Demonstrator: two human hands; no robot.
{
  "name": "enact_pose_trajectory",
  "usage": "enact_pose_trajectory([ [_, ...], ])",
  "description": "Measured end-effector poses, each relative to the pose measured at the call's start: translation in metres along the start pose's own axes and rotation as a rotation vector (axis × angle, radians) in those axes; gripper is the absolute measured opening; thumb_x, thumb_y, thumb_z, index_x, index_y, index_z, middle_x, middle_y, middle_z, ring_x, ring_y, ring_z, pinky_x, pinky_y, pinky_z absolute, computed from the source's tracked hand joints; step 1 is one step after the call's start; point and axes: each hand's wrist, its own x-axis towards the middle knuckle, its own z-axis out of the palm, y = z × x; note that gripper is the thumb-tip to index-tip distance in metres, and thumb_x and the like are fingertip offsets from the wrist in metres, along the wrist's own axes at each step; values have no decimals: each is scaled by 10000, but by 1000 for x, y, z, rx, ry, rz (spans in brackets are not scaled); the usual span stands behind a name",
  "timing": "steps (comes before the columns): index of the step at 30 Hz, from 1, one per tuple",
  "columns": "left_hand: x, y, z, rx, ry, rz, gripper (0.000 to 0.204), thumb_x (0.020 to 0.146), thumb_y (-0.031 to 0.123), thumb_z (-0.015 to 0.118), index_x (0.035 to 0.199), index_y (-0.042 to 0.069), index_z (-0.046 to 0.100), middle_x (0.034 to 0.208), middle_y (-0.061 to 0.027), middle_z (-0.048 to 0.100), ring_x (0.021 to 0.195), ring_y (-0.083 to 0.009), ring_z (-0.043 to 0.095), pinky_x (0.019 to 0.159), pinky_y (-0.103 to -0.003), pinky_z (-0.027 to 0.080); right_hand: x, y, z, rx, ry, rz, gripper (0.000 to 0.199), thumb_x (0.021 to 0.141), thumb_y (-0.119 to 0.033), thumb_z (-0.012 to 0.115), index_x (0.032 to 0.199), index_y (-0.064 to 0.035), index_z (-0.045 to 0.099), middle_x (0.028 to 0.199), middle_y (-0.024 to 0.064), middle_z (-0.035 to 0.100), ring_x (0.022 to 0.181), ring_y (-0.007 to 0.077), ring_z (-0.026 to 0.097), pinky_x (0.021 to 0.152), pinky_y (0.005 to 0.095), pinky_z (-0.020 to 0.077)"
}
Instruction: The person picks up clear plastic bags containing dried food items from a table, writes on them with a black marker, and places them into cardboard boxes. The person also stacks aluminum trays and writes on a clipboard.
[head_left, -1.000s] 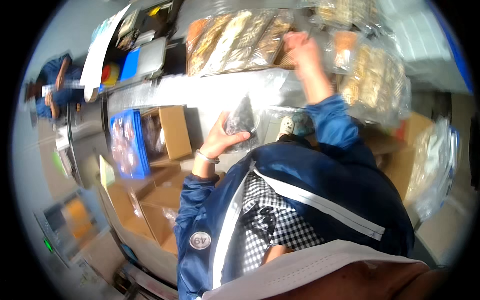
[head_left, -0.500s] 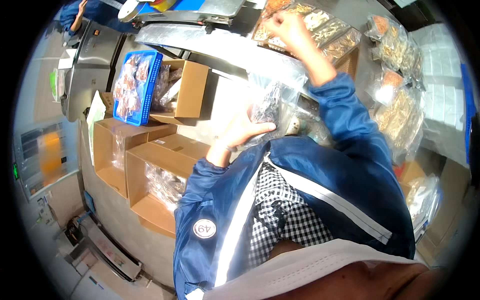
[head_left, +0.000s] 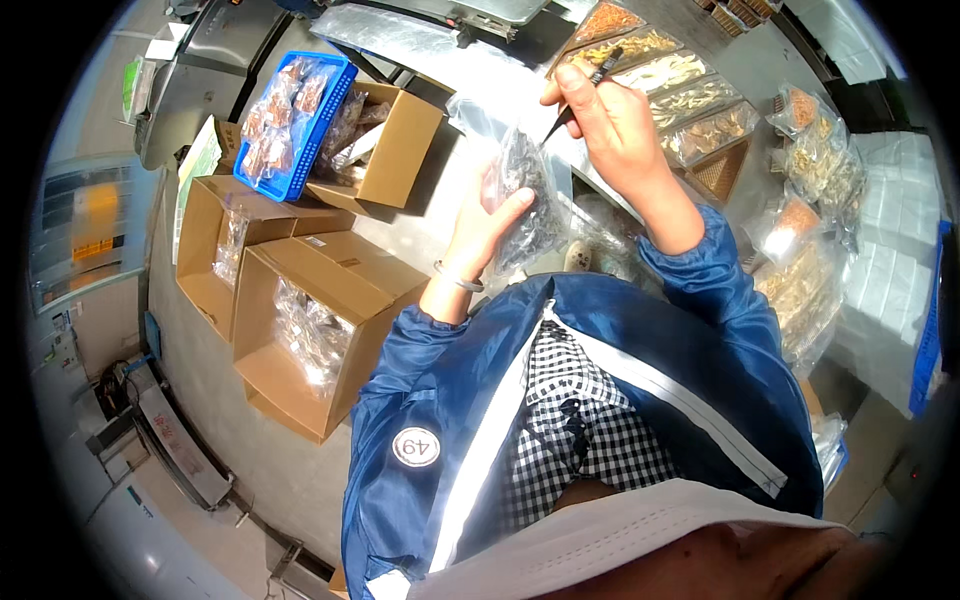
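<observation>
Right hand (head_left: 615, 125) nearer bag (head_left: 530, 205), shiny table (head_left: 400, 40), grey floor (head_left: 270, 470)

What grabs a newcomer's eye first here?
At centre, the left hand holds a clear bag of dark contents; above right, the right hand grips a dark slender item. Next: the blue basket of bagged goods, upper left, and the sectioned tray of dried pieces, upper right.

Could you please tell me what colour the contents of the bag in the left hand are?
Dark grey to black; the contents show best in the head view.
</observation>
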Motion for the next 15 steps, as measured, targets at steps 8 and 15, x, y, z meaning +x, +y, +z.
enact_pose_trajectory([
  [8, 1, 3, 32, 268, -28, 121, 860, 775, 326, 837, 1400, -28, 364, 1273, -197, 541, 1182, -259, 541, 999, -360, 442, -16, 44, -12, -146, 13, -302, 135, 912, -105, 646, 983, -4, 702, 886, 65, 684, 668, 217, 664, 601, 303, 524],
  [15, 6, 0, 54, 394, -64, 115, 851, 768, 334, 839, 1406, -11, 392, 1260, -197, 577, 1154, -254, 568, 970, -365, 464, -20, 57, -31, -5, 72, -193, 223, 990, -204, 569, 984, -6, 671, 836, 84, 676, 690, 148, 639, 603, 263, 498],
])
